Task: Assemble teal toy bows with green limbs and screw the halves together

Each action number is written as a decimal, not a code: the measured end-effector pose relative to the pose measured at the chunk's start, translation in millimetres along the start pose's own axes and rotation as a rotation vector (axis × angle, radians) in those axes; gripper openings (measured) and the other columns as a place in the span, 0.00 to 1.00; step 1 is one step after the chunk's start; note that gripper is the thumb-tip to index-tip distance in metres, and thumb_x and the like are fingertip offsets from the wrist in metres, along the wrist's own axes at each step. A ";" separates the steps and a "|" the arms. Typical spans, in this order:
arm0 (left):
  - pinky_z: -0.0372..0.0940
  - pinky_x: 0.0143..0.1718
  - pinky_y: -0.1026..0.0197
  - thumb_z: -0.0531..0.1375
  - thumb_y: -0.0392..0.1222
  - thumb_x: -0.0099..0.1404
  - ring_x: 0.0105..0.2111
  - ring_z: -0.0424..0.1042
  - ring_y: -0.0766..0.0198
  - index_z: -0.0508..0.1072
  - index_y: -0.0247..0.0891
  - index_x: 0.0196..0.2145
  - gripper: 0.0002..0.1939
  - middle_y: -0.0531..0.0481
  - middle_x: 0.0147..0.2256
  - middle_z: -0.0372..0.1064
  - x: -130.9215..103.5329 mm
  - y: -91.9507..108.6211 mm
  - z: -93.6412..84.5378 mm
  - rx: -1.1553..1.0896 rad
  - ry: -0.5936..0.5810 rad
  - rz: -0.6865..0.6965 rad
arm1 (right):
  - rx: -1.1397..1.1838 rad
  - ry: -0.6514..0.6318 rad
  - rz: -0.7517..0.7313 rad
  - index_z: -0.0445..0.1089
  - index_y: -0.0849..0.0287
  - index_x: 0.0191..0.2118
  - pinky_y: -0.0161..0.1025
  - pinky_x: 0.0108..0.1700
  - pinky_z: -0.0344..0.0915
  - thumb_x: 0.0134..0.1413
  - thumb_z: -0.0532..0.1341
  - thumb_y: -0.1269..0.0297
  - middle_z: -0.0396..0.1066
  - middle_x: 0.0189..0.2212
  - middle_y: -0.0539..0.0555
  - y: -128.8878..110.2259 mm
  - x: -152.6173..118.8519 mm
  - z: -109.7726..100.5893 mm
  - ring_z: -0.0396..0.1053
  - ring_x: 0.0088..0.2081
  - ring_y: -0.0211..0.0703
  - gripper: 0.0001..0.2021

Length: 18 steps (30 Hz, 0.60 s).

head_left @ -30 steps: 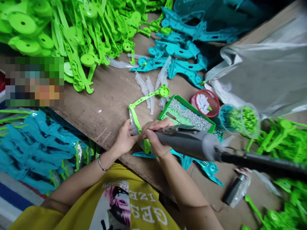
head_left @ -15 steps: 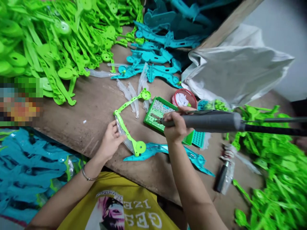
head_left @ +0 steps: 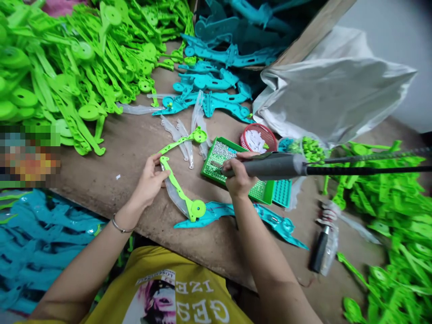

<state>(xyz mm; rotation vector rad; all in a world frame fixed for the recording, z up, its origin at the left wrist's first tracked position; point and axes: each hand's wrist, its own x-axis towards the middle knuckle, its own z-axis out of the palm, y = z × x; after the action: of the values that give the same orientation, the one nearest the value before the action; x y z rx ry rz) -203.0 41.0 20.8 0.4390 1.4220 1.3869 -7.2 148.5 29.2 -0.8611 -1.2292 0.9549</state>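
Note:
My left hand [head_left: 148, 180] is closed on the upper end of a green arm piece [head_left: 178, 191], which has a clear plastic strip [head_left: 174, 194] along it and a round disc at its lower end. That disc overlaps a long blue part [head_left: 216, 212] on the table. A second green piece [head_left: 178, 143] slants up and right from my left fingertips. My right hand [head_left: 240, 176] is wrapped round a grey power screwdriver [head_left: 276, 165]. Its tip points left over the green tray [head_left: 266, 191], which holds small screws [head_left: 224, 150].
A red basket [head_left: 261, 130] of white pieces stands behind the tray. Green parts [head_left: 91, 67] are heaped at upper left and right. Blue parts [head_left: 212, 81] lie at the back beside a white sack [head_left: 330, 94]. A black-handled tool [head_left: 319, 249] rests at right.
The two green pieces, earlier meeting at a corner, now show a gap between their ends. My left hand has moved up and left to that corner. The screwdriver has shifted slightly left.

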 end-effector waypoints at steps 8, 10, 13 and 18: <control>0.70 0.46 0.55 0.68 0.34 0.51 0.40 0.77 0.61 0.65 0.38 0.46 0.25 0.47 0.44 0.73 -10.9 -12.7 -5.0 -0.042 -0.068 -0.066 | 0.044 0.007 -0.063 0.64 0.54 0.37 0.36 0.24 0.64 0.47 0.64 0.67 0.62 0.15 0.40 -23.0 2.6 8.1 0.60 0.16 0.35 0.10; 0.68 0.51 0.52 0.68 0.34 0.52 0.41 0.77 0.60 0.65 0.37 0.46 0.25 0.46 0.42 0.75 -15.7 -18.6 -6.7 -0.095 -0.078 -0.073 | 0.119 -0.012 -0.114 0.65 0.53 0.36 0.36 0.24 0.63 0.48 0.63 0.68 0.60 0.15 0.40 -40.9 -1.5 19.4 0.59 0.15 0.34 0.09; 0.67 0.52 0.51 0.69 0.35 0.52 0.39 0.78 0.59 0.66 0.36 0.45 0.24 0.46 0.41 0.76 -20.5 -25.2 -8.1 -0.169 -0.095 -0.089 | 0.169 -0.161 -0.115 0.64 0.54 0.29 0.36 0.23 0.62 0.51 0.61 0.65 0.56 0.15 0.42 -60.1 -15.2 42.6 0.58 0.16 0.34 0.04; 0.66 0.50 0.54 0.72 0.37 0.49 0.40 0.77 0.59 0.70 0.35 0.42 0.23 0.47 0.38 0.77 -21.2 -28.2 -7.1 -0.233 -0.107 -0.070 | 0.160 -0.394 0.022 0.63 0.54 0.25 0.40 0.28 0.65 0.59 0.59 0.59 0.58 0.18 0.45 -48.0 -44.7 80.3 0.61 0.20 0.37 0.12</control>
<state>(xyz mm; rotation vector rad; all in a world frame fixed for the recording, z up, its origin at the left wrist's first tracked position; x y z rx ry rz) -189.9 12.6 3.0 0.3047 1.1621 1.4305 -84.2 91.3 68.5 -0.5755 -1.4534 1.2632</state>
